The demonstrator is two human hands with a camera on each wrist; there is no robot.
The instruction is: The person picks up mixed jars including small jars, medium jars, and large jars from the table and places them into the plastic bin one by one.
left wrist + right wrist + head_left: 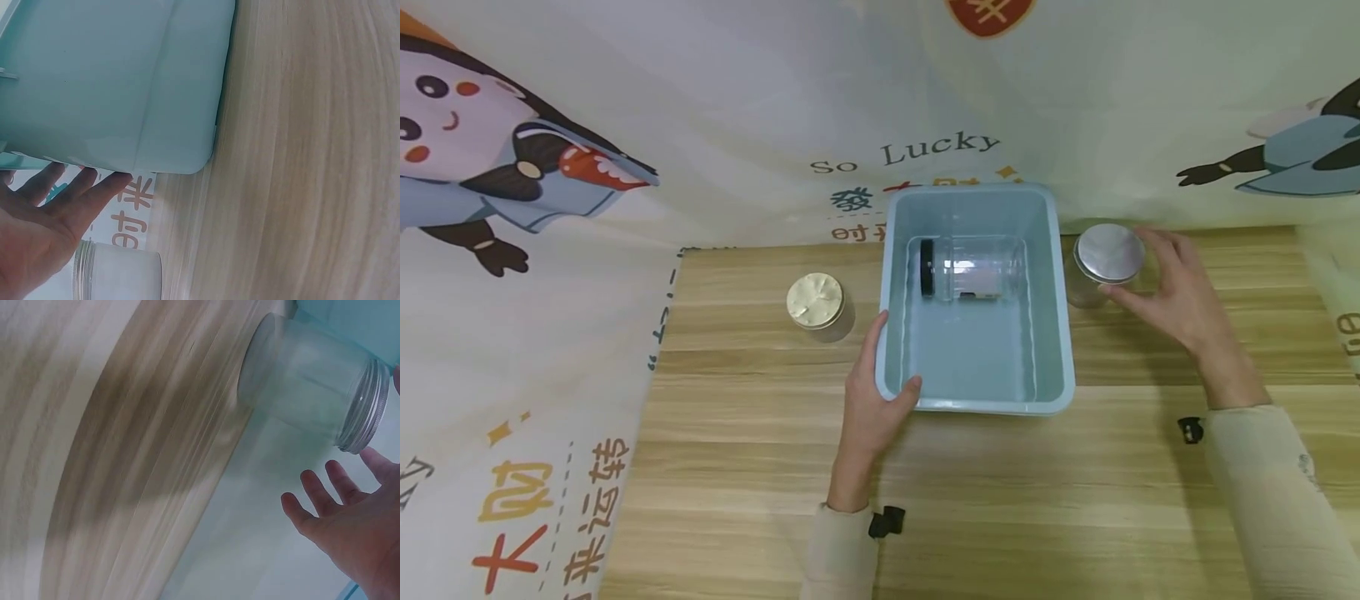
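A light blue plastic bin (977,358) stands in the middle of the wooden table. Inside, at its far end, a clear jar with a black lid (977,268) lies on its side. My left hand (874,400) holds the bin's near left corner, thumb over the rim and fingers against the outer wall (94,200). Right of the bin stands a clear jar with a silver lid (1108,254). Around that lid my right hand (1180,296) has its thumb and index finger on opposite sides, fingertips right at the edge; the other fingers are spread apart (322,494).
Left of the bin stands another jar with a gold-toned, dented lid (815,302). A printed cloth (737,100) hangs behind the wooden table (760,467) and along its sides. Black straps (887,521) show at the wrists.
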